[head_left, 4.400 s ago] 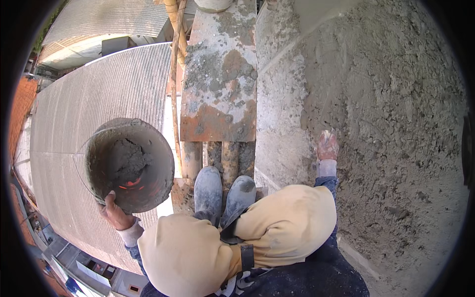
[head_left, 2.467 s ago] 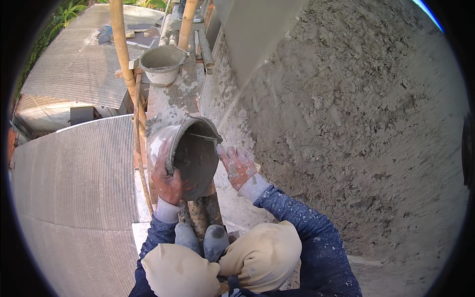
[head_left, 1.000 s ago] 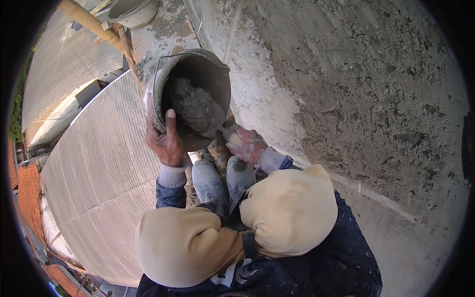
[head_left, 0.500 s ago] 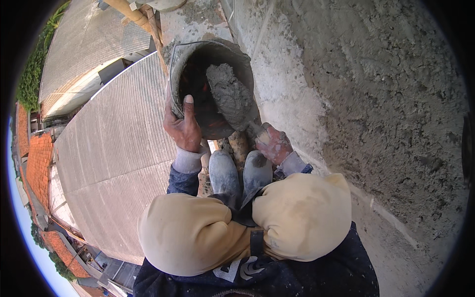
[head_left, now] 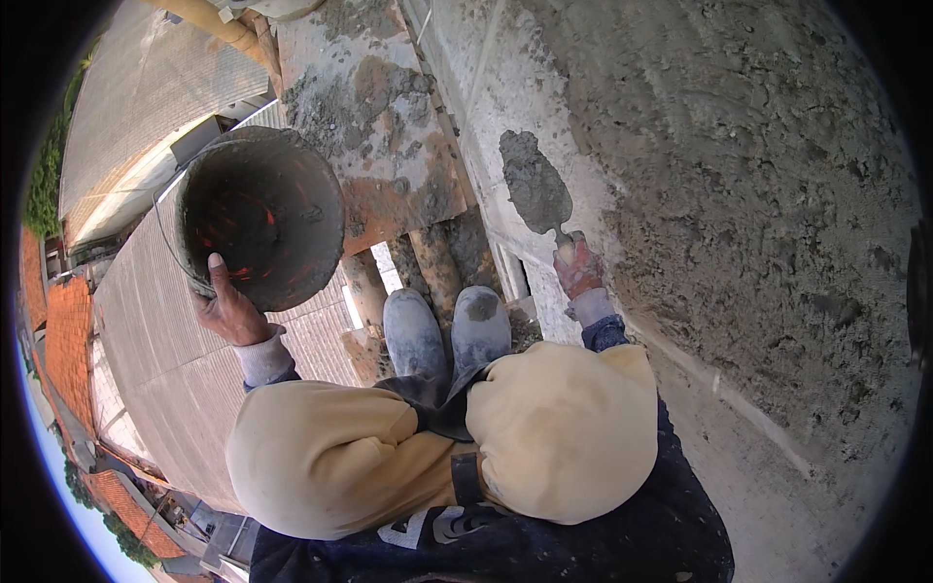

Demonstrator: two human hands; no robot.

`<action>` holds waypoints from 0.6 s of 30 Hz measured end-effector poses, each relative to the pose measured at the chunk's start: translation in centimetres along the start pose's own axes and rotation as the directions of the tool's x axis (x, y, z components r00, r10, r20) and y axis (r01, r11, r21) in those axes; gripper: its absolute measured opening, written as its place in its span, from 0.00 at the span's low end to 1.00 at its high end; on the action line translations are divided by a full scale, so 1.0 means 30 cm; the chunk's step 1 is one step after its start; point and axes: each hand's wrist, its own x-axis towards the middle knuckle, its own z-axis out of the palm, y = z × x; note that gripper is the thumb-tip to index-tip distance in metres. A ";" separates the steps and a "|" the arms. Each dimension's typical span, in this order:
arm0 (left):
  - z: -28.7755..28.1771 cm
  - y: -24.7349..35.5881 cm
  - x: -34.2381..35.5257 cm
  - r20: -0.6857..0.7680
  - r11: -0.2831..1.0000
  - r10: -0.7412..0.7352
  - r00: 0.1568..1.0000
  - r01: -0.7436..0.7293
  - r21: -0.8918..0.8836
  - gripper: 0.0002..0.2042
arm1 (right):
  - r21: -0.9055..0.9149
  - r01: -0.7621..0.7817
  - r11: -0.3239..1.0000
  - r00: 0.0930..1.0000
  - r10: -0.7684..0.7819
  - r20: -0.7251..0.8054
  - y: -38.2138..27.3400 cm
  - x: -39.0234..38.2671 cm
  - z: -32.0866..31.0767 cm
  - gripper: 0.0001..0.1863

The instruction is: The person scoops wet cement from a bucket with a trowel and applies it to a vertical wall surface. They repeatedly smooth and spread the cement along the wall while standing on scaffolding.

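Observation:
On the left, my left hand grips the near-left rim of a mortar-smeared bucket, its thumb inside. The bucket is tilted so that its mouth faces me; reddish streaks show through the grey film within. Over on the right, my right hand is closed round the handle of a trowel. Wet grey mortar covers the trowel's blade, which points away from me in front of the pale lower strip of the wall. Whether the blade touches the wall I cannot tell.
My boots stand on narrow poles with gaps between them. Beyond lies a mortar-splattered board. A corrugated roof spreads far below on the left. A yellowish pole crosses at the top left.
The bucket has swung left and tilted with my left hand. My right hand has carried the mortar-laden trowel out of the bucket, rightward to the wall.

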 end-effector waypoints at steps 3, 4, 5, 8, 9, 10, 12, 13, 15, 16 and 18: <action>-0.089 -0.020 0.024 -0.073 0.996 0.030 0.997 -0.024 0.088 0.23 | 0.018 -0.004 1.000 0.998 0.005 -0.061 0.059 0.027 0.050 0.29; -0.122 -0.022 0.025 -0.127 0.992 -0.029 0.991 0.044 0.120 0.24 | 0.018 -0.045 0.999 0.998 0.045 -0.051 0.068 0.022 0.054 0.31; -0.153 -0.023 0.028 -0.142 0.988 -0.028 0.989 0.049 0.148 0.24 | 0.047 -0.005 0.999 0.998 0.008 -0.064 0.073 0.008 0.052 0.30; -0.234 -0.021 0.017 -0.188 0.981 -0.048 0.981 0.082 0.175 0.25 | 0.085 0.020 0.996 1.000 -0.021 0.004 0.078 -0.048 0.032 0.27; -0.256 -0.023 0.009 -0.228 0.975 -0.047 0.973 0.094 0.202 0.25 | 0.092 0.046 0.995 0.998 -0.050 0.037 0.080 -0.059 0.026 0.27; -0.277 -0.024 0.005 -0.264 0.968 -0.046 0.963 0.107 0.225 0.25 | 0.110 0.111 0.988 0.992 -0.117 0.051 0.084 -0.060 0.024 0.26; -0.315 -0.035 -0.003 -0.282 0.965 -0.029 0.959 0.100 0.242 0.24 | 0.183 0.082 0.980 0.973 -0.118 0.200 0.100 -0.026 0.025 0.27; -0.331 -0.044 -0.002 -0.286 0.956 -0.022 0.958 0.105 0.275 0.24 | 0.194 0.042 0.980 0.936 -0.107 0.336 0.114 0.004 0.022 0.27; -0.366 -0.056 -0.003 -0.309 0.938 -0.020 0.951 0.125 0.322 0.23 | 0.249 -0.218 0.944 0.892 0.089 0.444 0.150 0.078 0.003 0.24; -0.383 -0.058 -0.004 -0.326 0.937 -0.016 0.945 0.128 0.326 0.23 | 0.280 -0.327 0.902 0.867 0.168 0.470 0.172 0.110 -0.020 0.23; -0.412 -0.049 -0.004 -0.345 0.929 -0.011 0.939 0.137 0.343 0.24 | 0.157 0.037 0.987 0.999 -0.033 -0.032 0.227 0.115 -0.118 0.20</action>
